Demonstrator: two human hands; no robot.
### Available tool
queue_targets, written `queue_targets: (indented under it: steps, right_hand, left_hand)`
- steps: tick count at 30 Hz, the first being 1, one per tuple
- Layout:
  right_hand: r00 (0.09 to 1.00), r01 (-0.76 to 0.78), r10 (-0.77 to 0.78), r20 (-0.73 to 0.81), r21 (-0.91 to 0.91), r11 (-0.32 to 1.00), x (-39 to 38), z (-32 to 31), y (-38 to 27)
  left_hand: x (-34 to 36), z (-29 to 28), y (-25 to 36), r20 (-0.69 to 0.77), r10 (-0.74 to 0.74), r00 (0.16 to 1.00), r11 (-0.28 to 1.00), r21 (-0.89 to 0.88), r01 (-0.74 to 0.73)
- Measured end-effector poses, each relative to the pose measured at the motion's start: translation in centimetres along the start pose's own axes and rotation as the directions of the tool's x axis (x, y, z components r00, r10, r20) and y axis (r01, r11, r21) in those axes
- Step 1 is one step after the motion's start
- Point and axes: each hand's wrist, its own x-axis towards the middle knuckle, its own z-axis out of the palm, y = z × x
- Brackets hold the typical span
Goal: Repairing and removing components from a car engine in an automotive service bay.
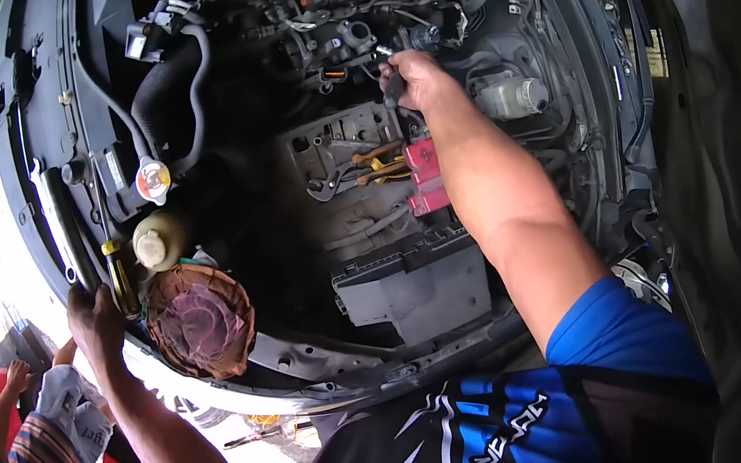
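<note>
I look down into a car's open engine bay. My right hand reaches deep into it, fingers closed around a black-handled tool whose metal tip points at the engine parts behind. My left hand grips the front edge of the car body at the lower left, next to a screwdriver with a yellow-and-black handle lying there.
Pliers with orange handles lie on the battery area beside a red terminal cover. A grey fuse box, a round brown woven hat and a pale reservoir cap sit nearby. A person in a striped shirt sits on a red chair at lower left.
</note>
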Motion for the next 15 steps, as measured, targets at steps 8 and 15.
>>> queue_targets:
  steps: [8, 15]
  right_hand:
    - [0.935, 0.194, 0.001, -0.355, 0.514, 0.836, 5.1, -1.2, 2.2]
    - [0.935, 0.213, 0.028, -0.355, 0.619, 0.756, 7.8, -2.8, 2.3]
  left_hand:
    - [-3.1, -2.2, 0.5, -0.051, -0.093, 0.994, 0.968, -0.24, 0.078]
    - [-6.0, -3.7, 0.1, -0.113, 0.06, 0.992, 0.893, -0.438, -0.104]
